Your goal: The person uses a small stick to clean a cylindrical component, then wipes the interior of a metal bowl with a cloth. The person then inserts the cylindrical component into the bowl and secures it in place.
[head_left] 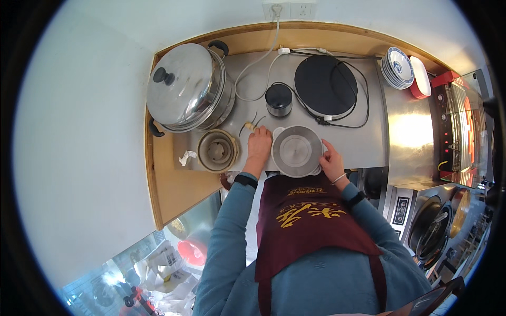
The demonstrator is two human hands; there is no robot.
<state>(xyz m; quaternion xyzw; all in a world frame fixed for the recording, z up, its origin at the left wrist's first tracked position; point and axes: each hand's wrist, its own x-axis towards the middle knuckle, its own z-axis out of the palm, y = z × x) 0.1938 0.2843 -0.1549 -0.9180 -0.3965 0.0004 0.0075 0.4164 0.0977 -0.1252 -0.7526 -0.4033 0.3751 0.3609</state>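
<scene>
A shallow round grey metal pan [294, 150] with small side lugs sits at the counter's front edge, before my body. My right hand [332, 162] is at its right rim, index finger stretched along the edge and the other fingers curled in. My left hand [258, 144] is just left of the pan, fingers bent down together. At its fingertips is a small tan piece [249, 126] with thin dark prongs; how the fingers grip it is partly hidden. Farther left stands a brownish ringed round bowl-like part [216, 151].
A large lidded steel pot [187, 87] fills the back left. Behind the pan stand a small black-topped jar [279, 100] and a round black hotplate [326, 86] with loose cords. Stacked bowls [396, 68] and a lit red oven [457, 126] are right. Crumpled tissue [187, 157] lies left.
</scene>
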